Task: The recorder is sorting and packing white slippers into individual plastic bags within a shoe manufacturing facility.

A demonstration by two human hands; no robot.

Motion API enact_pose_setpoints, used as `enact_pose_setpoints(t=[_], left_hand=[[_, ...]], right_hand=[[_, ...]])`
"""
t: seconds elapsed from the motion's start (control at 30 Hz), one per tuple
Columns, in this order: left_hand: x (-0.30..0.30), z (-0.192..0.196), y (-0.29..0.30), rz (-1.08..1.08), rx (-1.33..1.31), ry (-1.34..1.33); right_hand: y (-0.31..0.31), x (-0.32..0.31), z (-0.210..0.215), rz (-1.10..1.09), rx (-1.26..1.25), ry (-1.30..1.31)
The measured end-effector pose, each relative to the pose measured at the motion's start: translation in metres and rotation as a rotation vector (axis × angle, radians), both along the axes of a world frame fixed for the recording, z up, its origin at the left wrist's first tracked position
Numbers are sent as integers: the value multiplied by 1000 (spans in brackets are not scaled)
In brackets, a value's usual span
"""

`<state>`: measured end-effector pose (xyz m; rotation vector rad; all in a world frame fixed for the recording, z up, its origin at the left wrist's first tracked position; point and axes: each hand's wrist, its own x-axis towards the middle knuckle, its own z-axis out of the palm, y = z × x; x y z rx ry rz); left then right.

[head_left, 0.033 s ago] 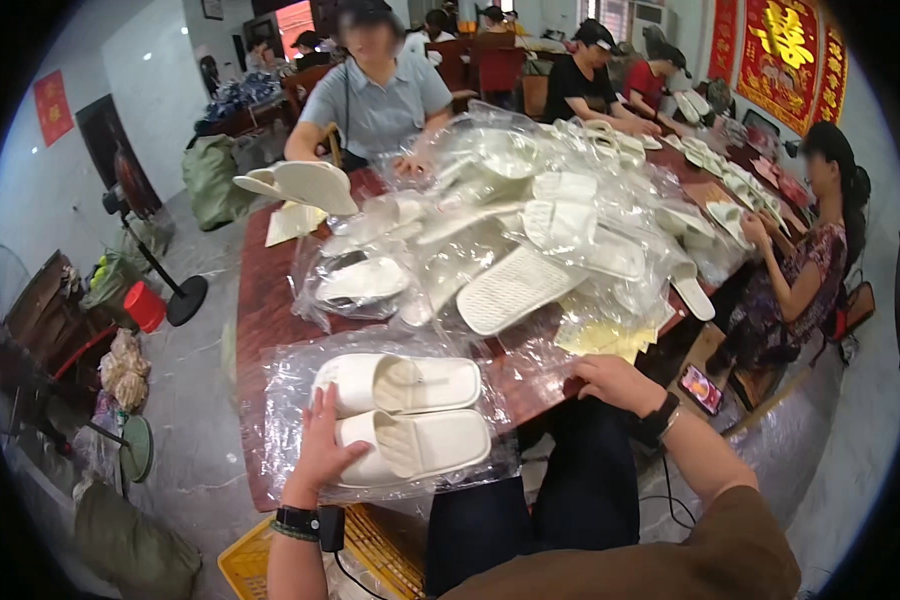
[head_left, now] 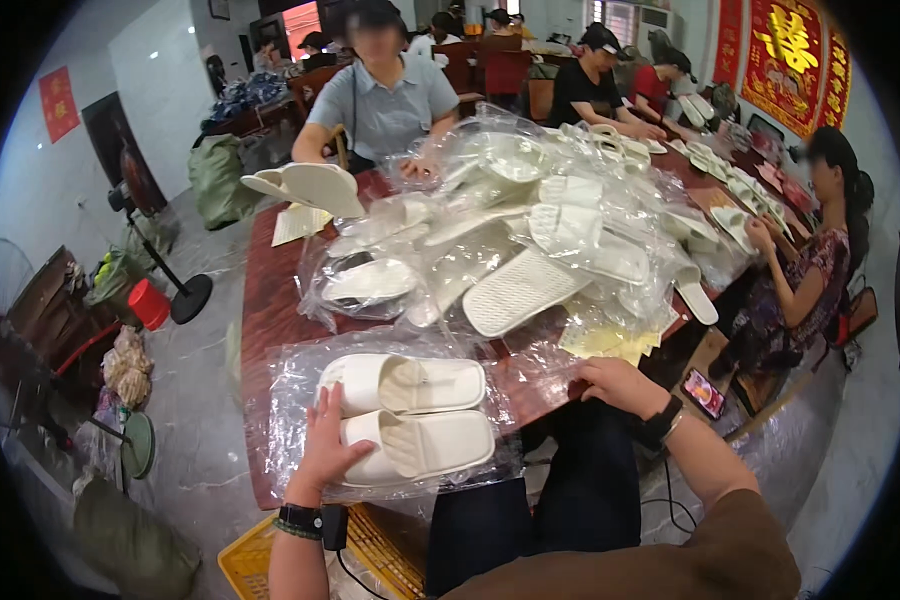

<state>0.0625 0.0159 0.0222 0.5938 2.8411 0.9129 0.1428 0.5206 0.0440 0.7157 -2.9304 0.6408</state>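
A pair of white slippers [head_left: 440, 445] lies side by side in a clear plastic bag [head_left: 292, 400] on the near table corner, toes to the left. Spread over the toe ends, my left hand [head_left: 328, 445] rests open on the slippers. My right hand [head_left: 625, 388] is at the table's front edge, its fingers closed in a pinch at the right end of the clear plastic. Beyond the pair rises a heap of white slippers [head_left: 525, 290], many wrapped in clear plastic. Yellowish paper sheets [head_left: 600, 335] lie partly under the heap's near side.
Across the red-brown table [head_left: 270, 270], a person [head_left: 390, 110] holds white slippers [head_left: 315, 188]. Another person [head_left: 820, 240] handles slippers at the right. A yellow basket [head_left: 245, 560] stands below my left arm. A phone [head_left: 705, 392] lies near my right elbow. A fan [head_left: 190, 298] stands left.
The whole view has shifted slightly. Both hands and the slippers keep the same places relative to each other.
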Motion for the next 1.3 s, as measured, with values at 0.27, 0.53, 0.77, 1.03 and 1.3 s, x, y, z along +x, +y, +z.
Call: enact_pose_setpoints(t=[0.27,0.53,0.77,1.03,1.3], left_hand=[[-6,10,1,-16,3,54],[-10,2,-2,-7,0,14],[-8,9,-7,-22,23,60],[-22,82,6,-150,-53,42],[-159,204,9,513,403,728]], right_hand=[[-18,9,9,-122,84,184],[-59,-8,56,-118,155,13],[-183,-63,42,311,-261,48],[-251,-97,-28,287,-109,195],[-255,-97,-28,290,-168,199]])
